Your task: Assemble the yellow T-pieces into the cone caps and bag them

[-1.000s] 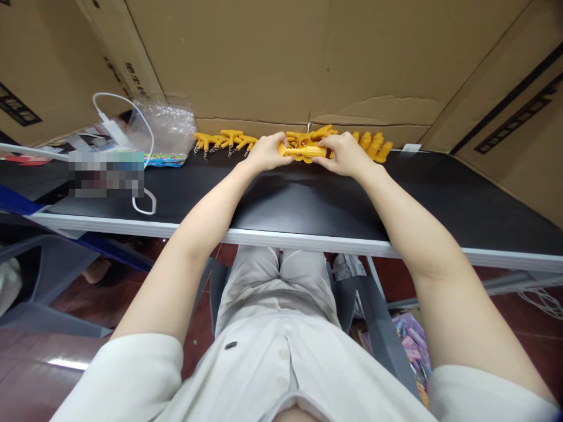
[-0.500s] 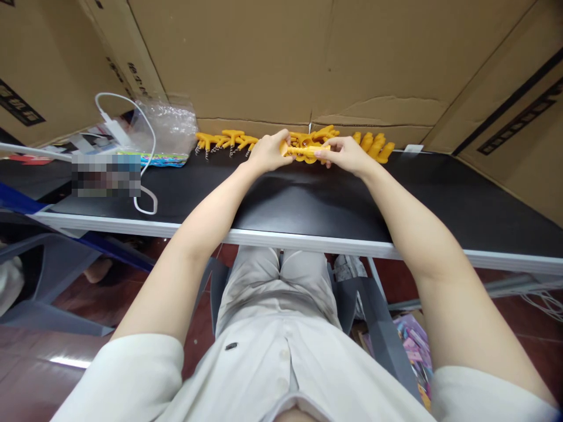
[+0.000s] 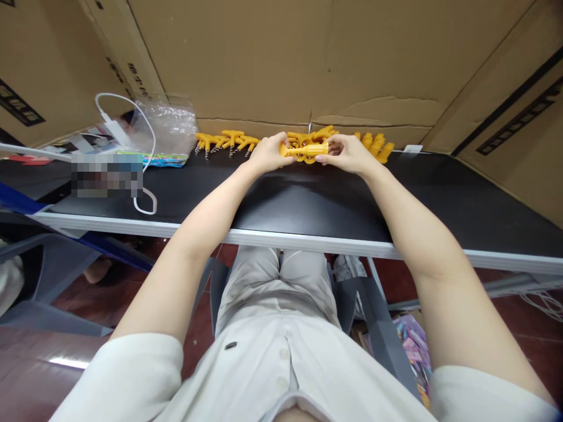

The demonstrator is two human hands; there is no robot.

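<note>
Above the table's back part, my left hand (image 3: 269,153) is closed on the left end of a yellow plastic piece (image 3: 310,150). This piece has a rounded left end, a narrow ridged middle and a wider cylinder at the right. My right hand (image 3: 349,155) grips the cylinder end between thumb and fingers. Behind the held piece lie more yellow plastic parts (image 3: 326,133), partly hidden by it. Left of my left hand is a row of yellow T-shaped corkscrews (image 3: 231,138) with metal spirals pointing toward me. Beyond my right hand stand several yellow tubular parts (image 3: 378,146).
Cardboard panels (image 3: 272,64) wall the back and sides of the black table (image 3: 299,205). At left are a clear plastic bag (image 3: 169,126), colourful packaging (image 3: 171,160) and a white cable (image 3: 153,132). A small white block (image 3: 413,149) sits at the back right.
The held yellow piece now shows its wider cylinder more plainly at the right end. My right hand's fingers have shifted around that end; my left hand stays nearly in place.
</note>
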